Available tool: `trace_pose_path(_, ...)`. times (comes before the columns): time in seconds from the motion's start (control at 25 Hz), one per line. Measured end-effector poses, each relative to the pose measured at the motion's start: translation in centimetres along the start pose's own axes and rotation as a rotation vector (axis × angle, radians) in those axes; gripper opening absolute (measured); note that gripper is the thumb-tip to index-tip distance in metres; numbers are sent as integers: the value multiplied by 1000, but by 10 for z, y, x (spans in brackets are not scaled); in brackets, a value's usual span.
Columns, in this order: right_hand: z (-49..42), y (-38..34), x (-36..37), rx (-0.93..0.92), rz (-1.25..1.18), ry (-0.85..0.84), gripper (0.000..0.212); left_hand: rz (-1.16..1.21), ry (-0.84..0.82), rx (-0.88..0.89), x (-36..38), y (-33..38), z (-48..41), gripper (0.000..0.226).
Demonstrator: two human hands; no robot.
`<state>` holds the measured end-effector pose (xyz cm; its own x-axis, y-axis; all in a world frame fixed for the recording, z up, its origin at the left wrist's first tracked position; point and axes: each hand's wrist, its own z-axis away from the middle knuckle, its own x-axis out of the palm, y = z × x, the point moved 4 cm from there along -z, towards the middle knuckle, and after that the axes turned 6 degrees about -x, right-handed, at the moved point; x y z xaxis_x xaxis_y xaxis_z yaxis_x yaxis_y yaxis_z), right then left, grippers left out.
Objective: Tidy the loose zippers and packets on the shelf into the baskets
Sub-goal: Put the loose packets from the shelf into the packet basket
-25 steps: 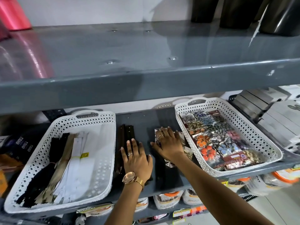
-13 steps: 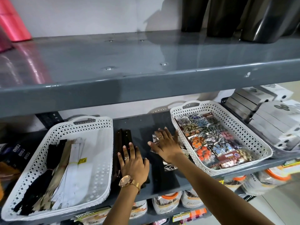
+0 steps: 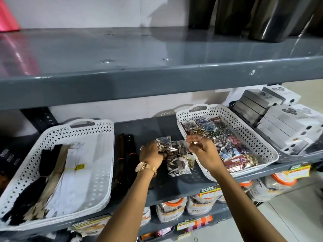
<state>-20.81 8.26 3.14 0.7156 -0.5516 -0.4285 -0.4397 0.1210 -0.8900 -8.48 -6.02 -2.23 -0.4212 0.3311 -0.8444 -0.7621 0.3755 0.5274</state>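
Packets (image 3: 176, 154) of small metal bits sit bunched between my two hands on the grey shelf (image 3: 153, 187), in the gap between the two white baskets. My left hand (image 3: 151, 153) is curled around the near edge of the pile, fingers closed over the crinkly plastic, watch turned up at the wrist. My right hand (image 3: 201, 148) hovers just right of the pile with thumb and fingertips drawn together; it may be pinching a packet corner, though I cannot tell whether it has anything.

I judge this to be the gathering step: collecting the loose packets into one handful. Next comes a lift to the right, over the rim of the right basket (image 3: 258, 135) just beyond my right hand, where similar packets already lie. The plastic looks slippery, so both hands should close firmly before lifting.

Just left of my left hand the loose dark zippers (image 3: 125, 154) lie untouched on the shelf; they belong in the left basket (image 3: 57, 135) beyond them, which already holds black, tan and white ones.

Readable writing is scarce: "SUPER MARKET" on a price tag (image 3: 208, 190) at the shelf edge below my wrists. The boxes (image 3: 286, 123) far to my right carry print too blurred to read.
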Motion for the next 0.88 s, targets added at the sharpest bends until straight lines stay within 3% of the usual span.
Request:
trace_pose_path(0.16,-7,-3,6,-28,102,-87,36,447,27,-102,-14,-7,-2,16)
trace_pose_path(0.28,-18,-17,12,-58,164,-205,54,872,-82,-133,-32,8,9,13)
trace_pose_path(0.4,-28,-20,3,11,-25,-194,46,1050,-211,-45,-41,36,22,28)
trace_pose_path(0.52,-31,-7,-27,0,-61,-113,34,881,-175,24,-28,44,29,33)
trace_pose_path(0.64,-27,20,-73,90,13,-101,22,228,-180,99,6,32,34,47)
trace_pose_path(0.72,-26,40,-104,145,49,-137,19,-55,-219,69,24,28,40,61)
trace_pose_path(0.8,-25,54,-126,184,64,-175,26,-123,-147,21,25,33,43,61)
trace_pose_path(0.88,-25,67,-141,230,64,-205,29,-144,-84,5,19,41,44,47)
